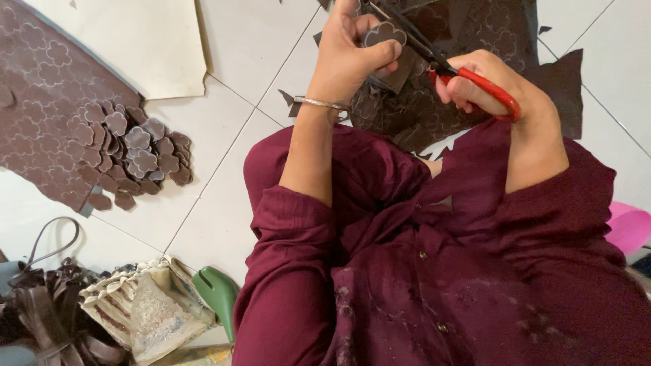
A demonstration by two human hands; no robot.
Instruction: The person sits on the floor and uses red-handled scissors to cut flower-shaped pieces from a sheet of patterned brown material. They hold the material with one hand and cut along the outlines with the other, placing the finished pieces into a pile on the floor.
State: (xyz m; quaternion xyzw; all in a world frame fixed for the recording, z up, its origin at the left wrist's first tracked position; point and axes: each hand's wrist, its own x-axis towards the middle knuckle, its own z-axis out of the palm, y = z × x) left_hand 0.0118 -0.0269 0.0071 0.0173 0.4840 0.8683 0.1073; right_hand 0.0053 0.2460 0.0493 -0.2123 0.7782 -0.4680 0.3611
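My left hand [352,51] pinches the brown flower-marked piece [384,34] above the floor [224,169] while my right hand [491,91] grips the red-handled scissors [434,61] cutting its outline, and a slip could nick my thumb or spoil a petal.

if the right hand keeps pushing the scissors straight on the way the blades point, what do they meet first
Most likely the flower-shaped brown cutout pinched in the left hand: the right hand aims the red-handled scissors up-left into it. Depth is unclear.
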